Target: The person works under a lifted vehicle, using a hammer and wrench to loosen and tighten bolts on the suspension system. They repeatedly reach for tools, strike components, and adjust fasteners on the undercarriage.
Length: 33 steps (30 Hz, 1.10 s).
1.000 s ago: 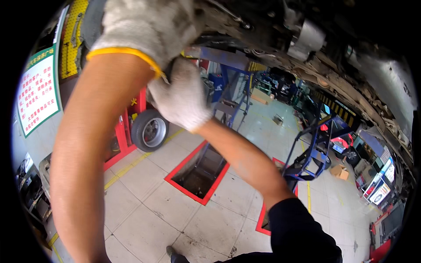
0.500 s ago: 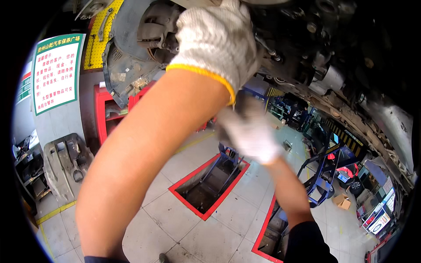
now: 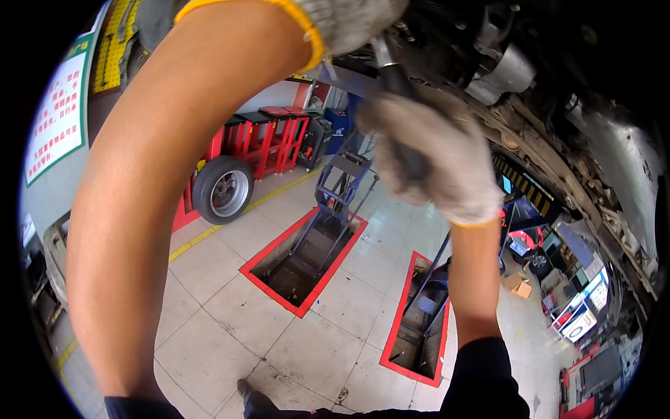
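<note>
Tool work looked unfinished.
White-gloved right hand (image 3: 443,150) clenched a black-handled metal tool (image 3: 396,77); white-gloved left hand (image 3: 357,24): grip couldn't be told.

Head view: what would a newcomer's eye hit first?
The bare left forearm dominates the left side, rising to a gloved left hand cut off by the top edge. Right of centre, the gloved right hand grips a dark-handled tool beneath the vehicle underside at upper right. Lower down, two red-rimmed floor pits stand out against pale tiles, with a wheel upright to their left.
</note>
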Motion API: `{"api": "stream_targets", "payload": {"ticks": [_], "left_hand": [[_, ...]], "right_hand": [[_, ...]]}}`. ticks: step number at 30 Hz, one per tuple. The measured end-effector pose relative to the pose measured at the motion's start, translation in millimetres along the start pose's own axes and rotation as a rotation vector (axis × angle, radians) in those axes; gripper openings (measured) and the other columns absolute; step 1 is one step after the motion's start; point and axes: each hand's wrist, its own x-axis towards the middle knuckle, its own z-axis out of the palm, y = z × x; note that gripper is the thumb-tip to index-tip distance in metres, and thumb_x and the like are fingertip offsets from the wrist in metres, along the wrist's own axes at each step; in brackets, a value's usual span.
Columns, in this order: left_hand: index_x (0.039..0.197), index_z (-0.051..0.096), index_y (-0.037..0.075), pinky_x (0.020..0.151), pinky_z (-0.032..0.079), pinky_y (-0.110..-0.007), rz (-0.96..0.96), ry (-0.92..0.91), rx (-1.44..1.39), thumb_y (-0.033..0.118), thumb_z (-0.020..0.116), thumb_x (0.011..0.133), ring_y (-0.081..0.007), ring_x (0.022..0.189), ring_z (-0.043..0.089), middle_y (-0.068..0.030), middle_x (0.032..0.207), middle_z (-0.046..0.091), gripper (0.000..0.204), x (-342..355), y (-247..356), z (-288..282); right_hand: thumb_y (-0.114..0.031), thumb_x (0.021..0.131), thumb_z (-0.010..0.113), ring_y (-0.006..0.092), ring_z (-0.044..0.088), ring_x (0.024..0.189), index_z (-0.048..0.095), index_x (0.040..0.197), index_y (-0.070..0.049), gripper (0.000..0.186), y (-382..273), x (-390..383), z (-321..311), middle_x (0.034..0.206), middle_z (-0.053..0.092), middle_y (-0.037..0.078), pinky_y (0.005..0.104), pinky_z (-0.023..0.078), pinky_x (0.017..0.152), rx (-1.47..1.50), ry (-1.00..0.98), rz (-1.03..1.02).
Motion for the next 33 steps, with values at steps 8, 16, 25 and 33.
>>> {"api": "stream_targets", "payload": {"ticks": [8,16,25,33], "left_hand": [[0.125,0.062,-0.003,0.062,0.054,-0.046,-0.08,0.252,-0.024,0.041,0.066,0.09,-0.0302,0.087,0.071,-0.0192,0.115,0.064,0.056,1,31,35],[0.125,0.067,0.001,0.069,0.057,-0.046,0.007,0.022,-0.027,0.05,0.047,0.103,-0.0353,0.09,0.07,-0.0285,0.112,0.066,0.057,-4,31,23],[0.122,0.062,-0.004,0.065,0.054,-0.044,-0.092,0.064,-0.106,0.05,0.066,0.088,-0.0312,0.088,0.071,-0.0212,0.118,0.064,0.064,12,43,18],[0.133,0.067,0.024,0.061,0.056,-0.048,0.065,-0.041,0.076,0.031,0.055,0.098,-0.0318,0.102,0.071,-0.0199,0.128,0.066,0.038,-6,20,-7]], "right_hand": [[-0.039,0.105,0.058,0.0191,0.069,0.076,0.072,0.106,0.001,0.042,105,177,93,0.083,0.072,0.007,0.0364,0.051,0.067,-0.24,0.304,-0.7],[-0.041,0.102,0.06,0.009,0.046,0.035,0.069,0.102,0.003,0.045,2,-34,-29,0.055,0.059,0.0,0.0224,0.033,0.034,-0.116,0.249,-0.024],[-0.027,0.098,0.062,0.0383,0.067,0.106,0.062,0.126,-0.001,0.038,118,187,62,0.113,0.071,0.018,0.0499,0.051,0.097,-0.921,0.637,-1.134],[-0.035,0.102,0.061,0.0089,0.053,0.041,0.067,0.099,-0.001,0.035,-14,-30,-39,0.06,0.06,0.002,0.0238,0.04,0.039,-0.173,0.146,-0.041]]}}
